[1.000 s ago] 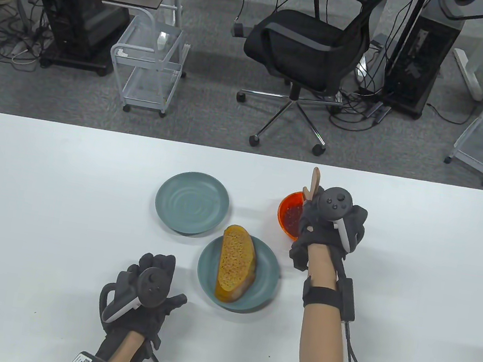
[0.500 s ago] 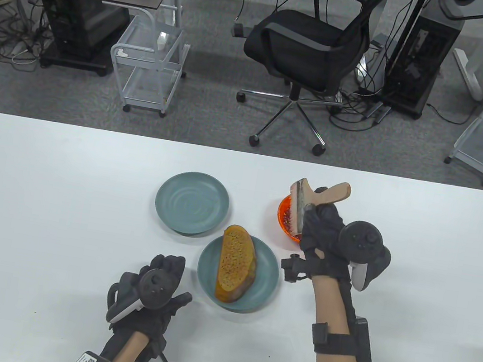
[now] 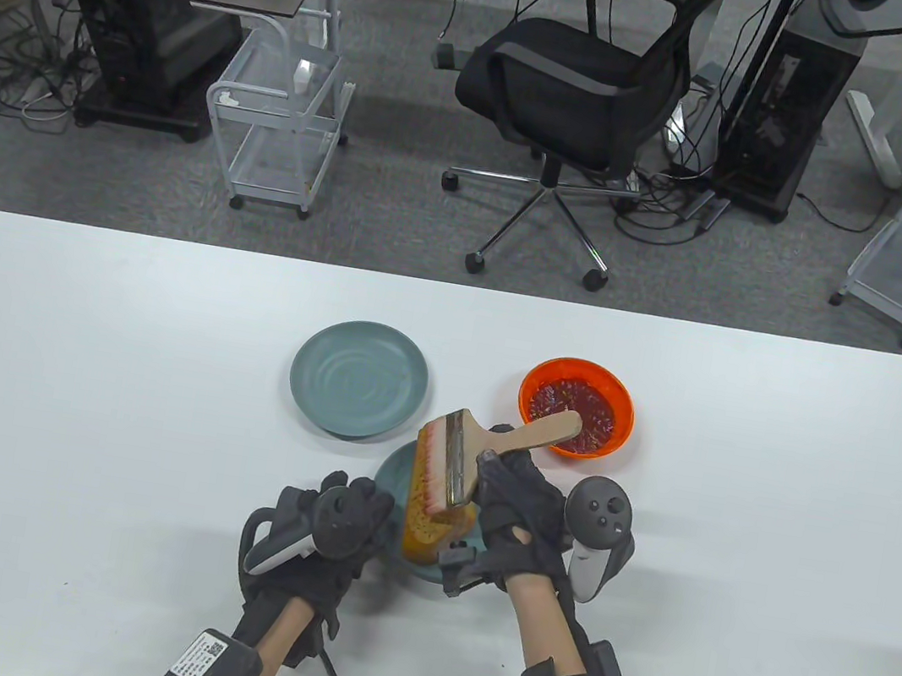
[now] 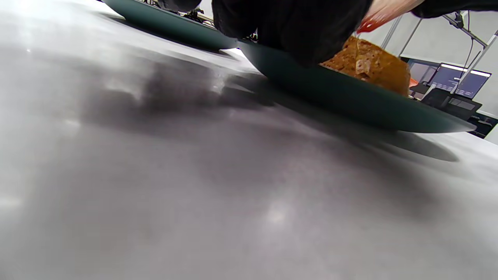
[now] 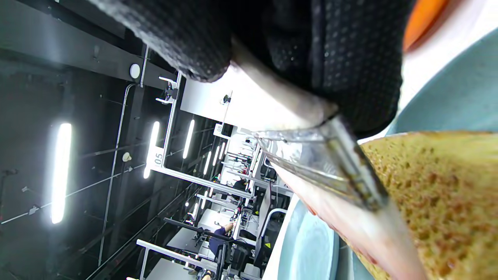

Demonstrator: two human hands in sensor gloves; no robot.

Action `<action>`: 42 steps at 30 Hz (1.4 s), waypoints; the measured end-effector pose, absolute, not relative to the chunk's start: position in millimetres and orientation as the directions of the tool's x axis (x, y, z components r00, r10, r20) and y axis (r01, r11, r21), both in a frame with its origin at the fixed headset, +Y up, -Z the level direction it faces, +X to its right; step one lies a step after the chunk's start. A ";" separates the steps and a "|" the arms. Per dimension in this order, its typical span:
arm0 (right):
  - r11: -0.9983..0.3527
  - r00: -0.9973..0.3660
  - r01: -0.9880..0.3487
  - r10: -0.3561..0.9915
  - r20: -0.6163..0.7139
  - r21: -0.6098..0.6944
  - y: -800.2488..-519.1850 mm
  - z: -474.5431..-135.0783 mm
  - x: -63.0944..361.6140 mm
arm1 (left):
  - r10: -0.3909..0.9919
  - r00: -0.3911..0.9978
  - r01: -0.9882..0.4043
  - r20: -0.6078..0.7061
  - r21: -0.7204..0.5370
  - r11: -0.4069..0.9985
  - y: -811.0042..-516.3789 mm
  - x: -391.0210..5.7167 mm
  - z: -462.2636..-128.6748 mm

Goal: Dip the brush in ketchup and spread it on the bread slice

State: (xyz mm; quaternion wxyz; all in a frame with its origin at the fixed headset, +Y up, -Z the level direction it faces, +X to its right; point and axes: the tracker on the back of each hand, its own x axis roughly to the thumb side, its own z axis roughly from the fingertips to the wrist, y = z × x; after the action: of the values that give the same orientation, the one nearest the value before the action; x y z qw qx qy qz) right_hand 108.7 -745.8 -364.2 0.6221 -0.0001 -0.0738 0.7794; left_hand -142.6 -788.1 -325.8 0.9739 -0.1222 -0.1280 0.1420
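Our right hand (image 3: 521, 516) grips the brush (image 3: 475, 457), bristles on the bread slice (image 3: 422, 522); our left hand (image 3: 321, 536) touches the plate (image 4: 350, 105), fingers' pose unclear.

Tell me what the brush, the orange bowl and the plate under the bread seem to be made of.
Brush: pale bare wood handle, shiny metal band, light bristles tipped red, held by the right hand.
Orange bowl: likely plastic, bright and slightly translucent at the rim.
Plate: matte grey-green, thin rim; plastic or ceramic, cannot tell.
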 end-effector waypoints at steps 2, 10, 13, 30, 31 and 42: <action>-0.252 -0.263 -0.961 0.961 0.086 -0.114 -748.8 -364.0 108.4 | 0.297 0.929 -0.233 0.222 -0.273 0.933 -788.8 -141.1 -325.1; -0.259 -0.275 -0.949 0.959 0.067 -0.180 -755.8 -367.8 126.3 | 0.298 0.929 -0.235 0.221 -0.271 0.933 -788.3 -139.9 -324.7; -0.365 -0.405 -0.896 0.904 0.133 -0.252 -745.4 -366.9 134.8 | 0.295 0.930 -0.231 0.218 -0.276 0.933 -788.3 -139.6 -324.7; -0.427 -0.491 -0.848 0.855 0.165 -0.314 -743.9 -366.8 127.3 | 0.311 0.930 -0.251 0.196 -0.280 0.927 -787.1 -139.0 -324.3; -0.409 -0.470 -0.861 0.867 0.166 -0.303 -743.1 -366.3 127.2 | 0.305 0.932 -0.246 0.193 -0.281 0.928 -786.5 -137.7 -324.2; -0.269 -0.295 -0.935 0.952 0.083 -0.232 -754.8 -368.0 114.0 | 0.317 0.932 -0.258 0.177 -0.292 0.921 -787.6 -139.4 -322.2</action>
State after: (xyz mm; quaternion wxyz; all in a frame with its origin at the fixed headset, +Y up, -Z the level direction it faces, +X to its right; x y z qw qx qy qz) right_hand 114.0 -754.8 -368.0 0.5928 -0.0363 -0.1187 0.7957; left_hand -139.4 -787.6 -322.2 0.9737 -0.1333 -0.1109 0.1476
